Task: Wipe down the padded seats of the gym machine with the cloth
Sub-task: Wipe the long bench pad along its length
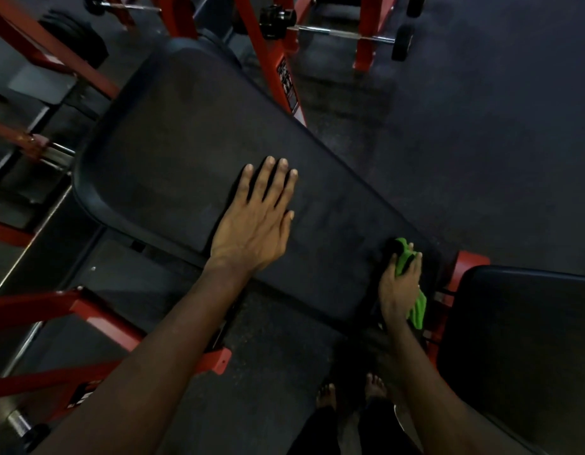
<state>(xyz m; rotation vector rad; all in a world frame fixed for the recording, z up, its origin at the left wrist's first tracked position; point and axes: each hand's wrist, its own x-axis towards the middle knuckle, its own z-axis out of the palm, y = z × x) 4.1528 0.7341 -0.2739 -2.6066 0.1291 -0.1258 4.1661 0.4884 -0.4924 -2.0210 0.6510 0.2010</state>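
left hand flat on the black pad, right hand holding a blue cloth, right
Only the colour is wrong: the head view shows a green cloth. The left hand lies flat on the black pad, and the right hand holds the cloth.

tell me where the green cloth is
In the head view the green cloth is at lower right, gripped by the right hand against the narrow near end of the long black pad, right of the flat left hand.
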